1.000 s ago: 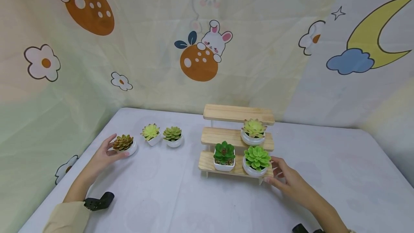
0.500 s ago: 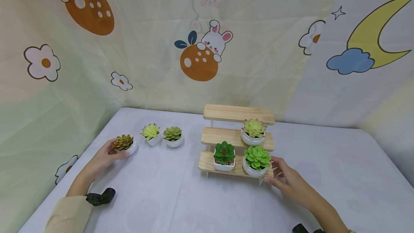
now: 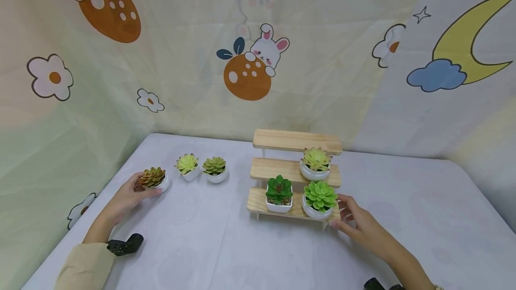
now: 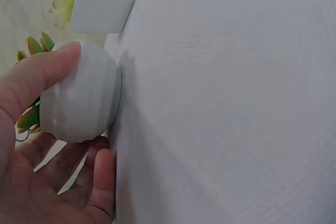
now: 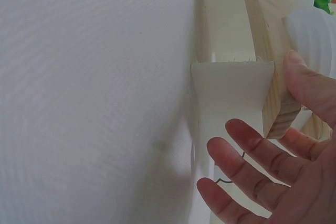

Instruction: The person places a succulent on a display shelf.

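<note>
My left hand [image 3: 128, 197] grips a succulent [image 3: 152, 177] with brownish-orange leaves, at the left of the table. In the left wrist view, its ribbed white pot [image 4: 81, 95] sits between my thumb and fingers, its base at or close to the tabletop. My right hand [image 3: 360, 226] holds the right end of the lowest board of a three-tier wooden plant stand [image 3: 258, 200]. Thumb and index finger lie on either side of that board [image 5: 278, 108] in the right wrist view; the other fingers stay loose below. Beside this hand, a bright green succulent [image 3: 320, 197] stands on the board.
The lowest board also bears a dark green succulent [image 3: 279, 190] in a square pot. On the middle board stands a yellow-green succulent [image 3: 316, 160]. Two more potted succulents, a pale one [image 3: 187, 164] and a green one [image 3: 214, 167], stand right of my left hand, before the fabric backdrop [image 3: 193, 102].
My left hand's fingers have drawn in closer around the pot of the brownish-orange succulent, and the wrist has shifted slightly forward. My right hand stays at the stand.
</note>
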Motion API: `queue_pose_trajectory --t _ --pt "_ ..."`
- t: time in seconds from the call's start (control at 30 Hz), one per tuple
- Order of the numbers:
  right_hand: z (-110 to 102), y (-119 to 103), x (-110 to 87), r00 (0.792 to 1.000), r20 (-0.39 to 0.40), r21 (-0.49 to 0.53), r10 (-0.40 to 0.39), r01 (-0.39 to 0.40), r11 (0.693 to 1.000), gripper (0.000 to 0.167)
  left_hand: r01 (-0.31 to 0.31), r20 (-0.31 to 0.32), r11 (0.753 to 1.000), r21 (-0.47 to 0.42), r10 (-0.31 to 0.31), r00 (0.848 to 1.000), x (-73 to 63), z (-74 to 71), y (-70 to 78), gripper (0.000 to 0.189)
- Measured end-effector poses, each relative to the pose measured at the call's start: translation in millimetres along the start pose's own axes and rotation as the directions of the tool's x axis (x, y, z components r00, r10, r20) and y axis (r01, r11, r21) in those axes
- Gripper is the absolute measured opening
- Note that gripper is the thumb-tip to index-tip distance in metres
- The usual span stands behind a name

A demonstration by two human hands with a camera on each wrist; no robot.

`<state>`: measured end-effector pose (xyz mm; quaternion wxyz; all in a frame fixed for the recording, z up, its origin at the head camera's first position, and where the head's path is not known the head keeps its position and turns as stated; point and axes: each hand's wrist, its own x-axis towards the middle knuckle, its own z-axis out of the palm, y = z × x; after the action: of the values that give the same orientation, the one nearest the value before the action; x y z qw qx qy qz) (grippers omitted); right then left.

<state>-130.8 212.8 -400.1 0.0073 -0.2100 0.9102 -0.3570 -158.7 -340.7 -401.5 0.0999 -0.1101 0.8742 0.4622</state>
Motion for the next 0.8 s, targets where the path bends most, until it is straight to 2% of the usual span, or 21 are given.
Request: queue_pose_trajectory --t 0.57,0.8 --pt "0.1 -0.7 0.1 1.0 -0.007 -0.015 0.001 -0.001 1.0 0.054 -0.019 -0.05 0.999 0.05 0.022 0.999 -1.3 0.2 -3.4 0.096" --pt "0.6 0.6 0.2 1.0 -0.006 -0.014 0.001 -0.001 1.0 0.054 -0.007 -0.074 0.997 0.076 0.013 0.997 -1.8 1.5 -2.4 0.098"
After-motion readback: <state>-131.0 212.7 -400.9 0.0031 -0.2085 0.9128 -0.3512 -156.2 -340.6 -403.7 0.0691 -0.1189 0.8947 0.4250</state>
